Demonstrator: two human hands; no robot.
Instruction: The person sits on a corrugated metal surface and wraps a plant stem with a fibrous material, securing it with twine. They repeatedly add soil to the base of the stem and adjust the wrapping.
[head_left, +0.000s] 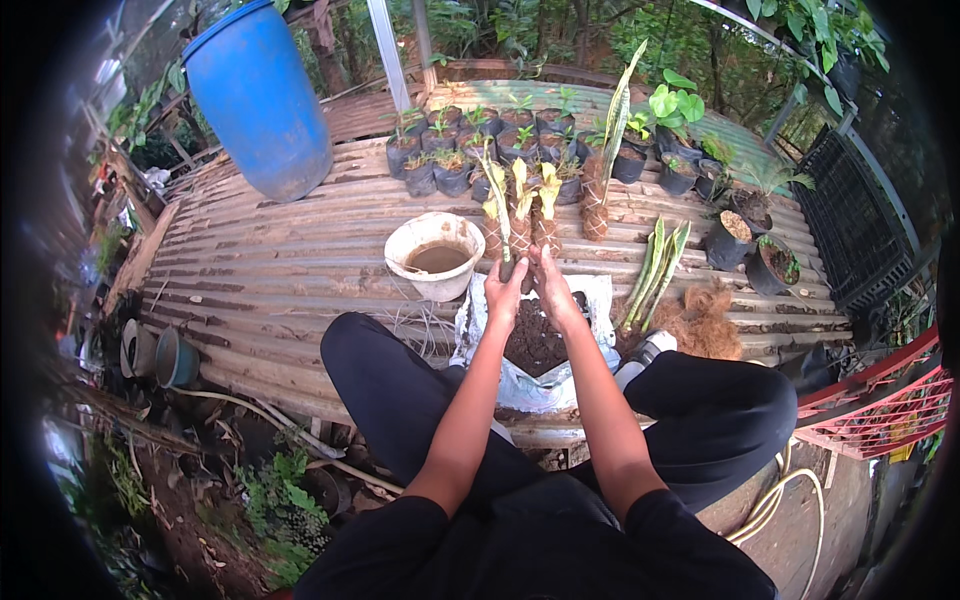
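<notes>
My left hand (504, 291) grips the lower end of a snake plant leaf (501, 202), which stands nearly upright with dark soil around its base. Close beside it, my right hand (553, 289) has its palm turned inward, fingers extended; whether it touches the soil lump cannot be seen clearly. Below both hands, an opened white sack (596, 300) holds dark moist soil (534, 341). Just beyond the fingertips stand several fibre-wrapped, string-tied root balls (547, 232) with yellowish leaves. More snake plant leaves (651, 281) lie right of the sack beside brown coconut fibre (701, 322).
A dirty white pot (442, 289) with murky water stands left of the sack, near loose string (420, 326). Black seedling bags (450, 176) line the back of the corrugated sheet (262, 262). A blue barrel (262, 105) rises at back left; a red rack (877, 405) is at right.
</notes>
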